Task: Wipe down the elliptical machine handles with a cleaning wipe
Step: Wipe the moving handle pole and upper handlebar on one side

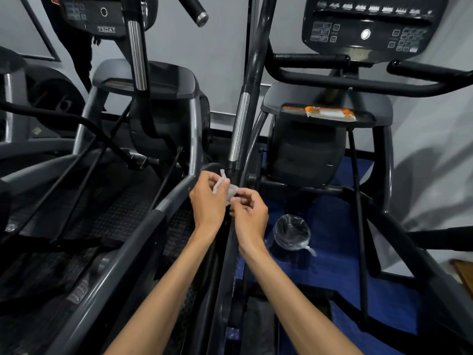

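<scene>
A crumpled white cleaning wipe [226,187] sits between both hands at the middle of the view. My left hand [208,198] pinches its left part with fingertips and thumb. My right hand [249,212] pinches its right edge. Both hands hover just in front of the lower end of a long moving handle [242,124], a dark bar with a chrome sleeve that rises between the two ellipticals. The right machine's fixed black handlebars [332,82] curve below its console [368,26].
An orange-and-white wipe pack [330,113] lies on the right machine's tray. A small bin lined with a clear bag [291,233] stands on the blue floor mat. The left elliptical's grey frame rail [143,226] and chrome handle [137,55] are at left.
</scene>
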